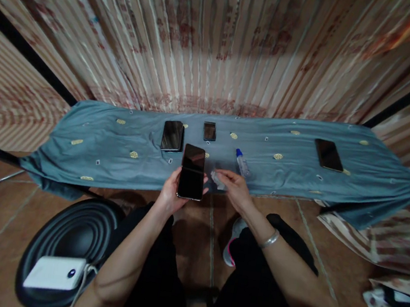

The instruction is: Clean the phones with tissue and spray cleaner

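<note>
Left hand [169,193] clamped on dark smartphone [192,172], frame centre, screen up. Right hand [234,187] pinches small pale wipe [217,178] just beside phone. We judge wiping barely begun. Spray bottle [242,163] near right hand. Three more phones [172,136] lie untouched on blue-clothed counter [112,155], upper frame.
</note>
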Tool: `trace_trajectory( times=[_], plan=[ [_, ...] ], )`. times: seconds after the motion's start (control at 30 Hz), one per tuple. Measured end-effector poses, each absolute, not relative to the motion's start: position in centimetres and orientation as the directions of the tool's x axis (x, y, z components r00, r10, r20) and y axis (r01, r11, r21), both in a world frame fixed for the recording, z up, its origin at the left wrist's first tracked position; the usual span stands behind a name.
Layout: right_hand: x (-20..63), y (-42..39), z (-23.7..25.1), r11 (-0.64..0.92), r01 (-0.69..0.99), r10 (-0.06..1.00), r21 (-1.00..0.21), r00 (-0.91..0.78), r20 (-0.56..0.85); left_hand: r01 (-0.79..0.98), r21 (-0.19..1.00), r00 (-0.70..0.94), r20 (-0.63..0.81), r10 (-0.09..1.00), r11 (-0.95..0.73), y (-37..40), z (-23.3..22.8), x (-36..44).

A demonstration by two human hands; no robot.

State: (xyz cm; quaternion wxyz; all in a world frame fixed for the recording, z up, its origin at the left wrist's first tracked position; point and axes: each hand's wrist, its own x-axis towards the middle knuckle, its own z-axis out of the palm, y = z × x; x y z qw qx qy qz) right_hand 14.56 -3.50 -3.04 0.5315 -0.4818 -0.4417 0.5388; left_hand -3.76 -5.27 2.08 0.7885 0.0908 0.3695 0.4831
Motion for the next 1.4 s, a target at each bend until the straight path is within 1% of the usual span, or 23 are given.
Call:
trace_trajectory(
  times=[0.03,0.1,0.2,0.27,0.33,0.37,0.4,0.47,0.5,0.53,0.57,0.63,0.73,0.9,1.0,1.07,1.2,1.27,1.4],
  plan=[
    [14.5,-3.2,-3.0,-0.101,-0.248,0.994,-0.964,0.02,-0.109,-0.689,0.498,0.275,-0.492,0.826,0.526,-5.4,2.0,-3.6],
    [14.5,-2.7,-3.0,-0.155,-0.38,0.985,-0.912,0.008,-0.171,-0.672,0.5,0.311,-0.479,0.821,0.546,-5.7,2.0,-3.3],
    [14.6,-1.7,-3.4,-0.135,-0.448,0.985,-0.884,0.037,-0.169,-0.642,0.505,0.347,-0.479,0.806,0.577,-5.8,1.8,-2.8],
    [14.9,-1.0,-3.8,-0.111,-0.437,0.985,-0.893,0.07,-0.156,-0.626,0.502,0.363,-0.49,0.793,0.597,-5.9,1.6,-2.6],
    [15.2,-0.4,-4.0,-0.081,-0.373,0.986,-0.924,0.106,-0.13,-0.609,0.502,0.388,-0.487,0.782,0.614,-5.9,1.4,-2.3],
    [15.5,-0.2,-3.9,-0.047,-0.31,0.985,-0.95,0.143,-0.095,-0.602,0.504,0.4,-0.48,0.78,0.619,-5.9,1.3,-2.2],
    [15.7,-0.1,-3.8,0.007,-0.217,0.981,-0.976,0.188,-0.035,-0.596,0.508,0.41,-0.474,0.779,0.622,-5.9,1.2,-2.1],
    [16.1,0.0,-3.3,0.165,0.054,0.953,-0.985,0.25,0.173,-0.583,0.516,0.414,-0.477,0.776,0.628,-6.0,1.0,-1.9],
    [16.3,-0.1,-3.0,0.256,0.208,0.926,-0.944,0.227,0.301,-0.575,0.521,0.41,-0.484,0.773,0.631,-6.0,0.9,-1.7],
    [16.3,-0.3,-2.7,0.343,0.34,0.897,-0.875,0.159,0.413,-0.565,0.526,0.406,-0.493,0.769,0.635,-6.1,0.8,-1.6],
    [16.3,-0.4,-2.5,0.42,0.435,0.865,-0.797,0.073,0.496,-0.553,0.53,0.402,-0.505,0.763,0.643,-6.1,0.8,-1.4],
    [15.9,-0.9,-2.3,0.508,0.54,0.825,-0.671,-0.081,0.559,-0.535,0.531,0.395,-0.53,0.75,0.657,-6.3,0.6,-1.1],
    [14.7,-1.7,-2.4,0.547,0.598,0.813,-0.586,-0.212,0.543,-0.545,0.529,0.359,-0.553,0.752,0.65,-6.3,0.5,-0.6],
    [12.6,-3.5,-2.5,0.621,0.576,0.773,-0.532,-0.34,0.535,-0.615,0.553,0.239,-0.549,0.801,0.562,-6.0,0.5,-0.3],
    [12.2,-3.8,-2.5,0.654,0.562,0.749,-0.507,-0.387,0.537,-0.625,0.554,0.223,-0.548,0.806,0.549,-6.0,0.5,-0.5],
    [12.6,-3.4,-2.6,0.641,0.576,0.758,-0.507,-0.371,0.536,-0.606,0.548,0.271,-0.539,0.797,0.577,-6.2,0.4,-0.7],
    [13.9,-1.7,-2.9,0.569,0.62,0.804,-0.54,-0.281,0.525,-0.528,0.537,0.381,-0.542,0.749,0.658,-6.6,0.2,-1.1],
    [14.4,-1.1,-3.3,0.545,0.632,0.815,-0.551,-0.247,0.524,-0.526,0.538,0.39,-0.535,0.749,0.658,-6.6,0.2,-1.3],
    [14.9,-0.6,-4.1,0.52,0.643,0.823,-0.562,-0.203,0.53,-0.568,0.549,0.36,-0.505,0.785,0.613,-6.3,0.7,-1.6]
  ],
)
